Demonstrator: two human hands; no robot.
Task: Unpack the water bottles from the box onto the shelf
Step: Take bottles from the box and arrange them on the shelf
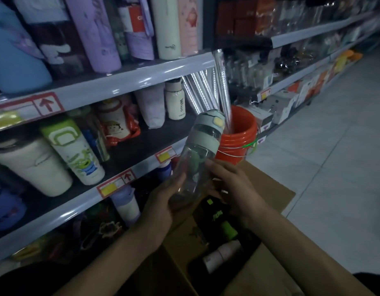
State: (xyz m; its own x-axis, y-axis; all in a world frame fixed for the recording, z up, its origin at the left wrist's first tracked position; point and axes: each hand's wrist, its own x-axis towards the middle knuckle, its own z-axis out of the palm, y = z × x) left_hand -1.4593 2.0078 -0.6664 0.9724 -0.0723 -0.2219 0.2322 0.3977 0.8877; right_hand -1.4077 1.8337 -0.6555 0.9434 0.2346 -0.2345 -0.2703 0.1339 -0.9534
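A clear water bottle [198, 154] with a pale green lid and band is held up, tilted, above the open cardboard box [270, 272]. My left hand [163, 201] grips its lower body from the left. My right hand [231, 184] grips it from the right, fingers curled on its side. Inside the box lie a dark bottle with green lettering [216, 212], a green-capped one [228, 230] and a pale pink one [222, 256]. The middle shelf [142, 146] stands just left of the held bottle, with a bare dark patch near its front.
Shelves at the left hold several bottles: a white and green cartoon one [73, 150], a white one [176, 101], tall purple ones [93, 33] above. An orange bucket [240, 137] with shiny rolled tubes stands behind the box. Tiled aisle floor [334, 146] runs at the right.
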